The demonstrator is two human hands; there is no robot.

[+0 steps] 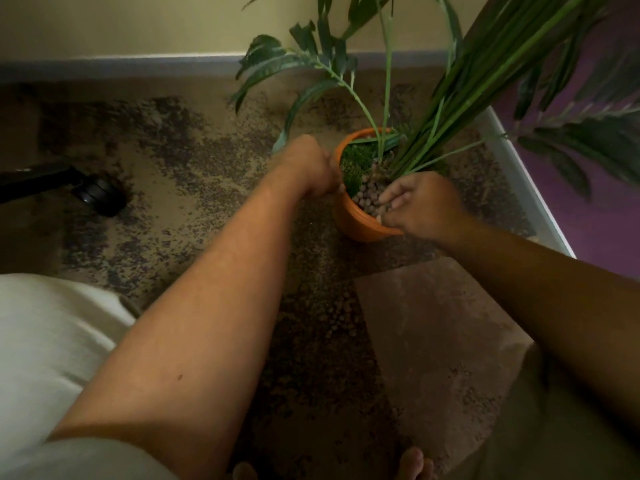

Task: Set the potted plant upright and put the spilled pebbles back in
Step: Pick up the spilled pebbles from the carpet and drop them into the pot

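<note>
An orange pot (360,226) stands upright on the speckled carpet, with long green palm leaves (460,98) rising from it. Brown clay pebbles (365,195) and a patch of green moss (351,164) fill its top. My left hand (313,164) grips the pot's left rim. My right hand (420,202) hovers over the near rim, fingers curled around a few pebbles. Several more pebbles (332,317) lie scattered on the carpet in front of the pot.
A black chair caster and leg (97,194) sit on the carpet at left. A white baseboard (512,161) and purple wall run along the right. A tan mat (440,334) lies near my bare toes (412,462). My light trousers (45,341) fill the lower left.
</note>
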